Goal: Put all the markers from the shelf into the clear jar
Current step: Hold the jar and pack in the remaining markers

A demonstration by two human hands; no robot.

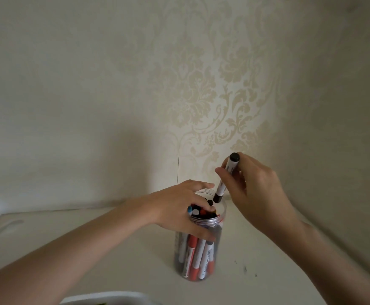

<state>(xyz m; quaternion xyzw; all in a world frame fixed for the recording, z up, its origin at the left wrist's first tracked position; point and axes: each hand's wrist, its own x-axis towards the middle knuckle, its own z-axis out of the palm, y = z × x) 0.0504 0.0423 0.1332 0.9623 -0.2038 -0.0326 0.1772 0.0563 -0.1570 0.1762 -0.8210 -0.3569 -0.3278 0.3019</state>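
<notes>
A clear jar (196, 256) stands upright on the white shelf (91, 249), packed with several red, black and blue markers standing on end. My left hand (179, 208) wraps around the jar's mouth, thumb down the front wall and fingers over the rim. My right hand (252, 190) holds a white marker with black caps (224, 179), tilted nearly upright. Its lower black end sits just at the jar's back right rim.
Patterned cream wallpaper (223, 95) rises right behind the jar and along the right side. A white object's edge (105, 298) shows at the bottom of the view. A few small dark specks (244, 268) lie on the shelf right of the jar.
</notes>
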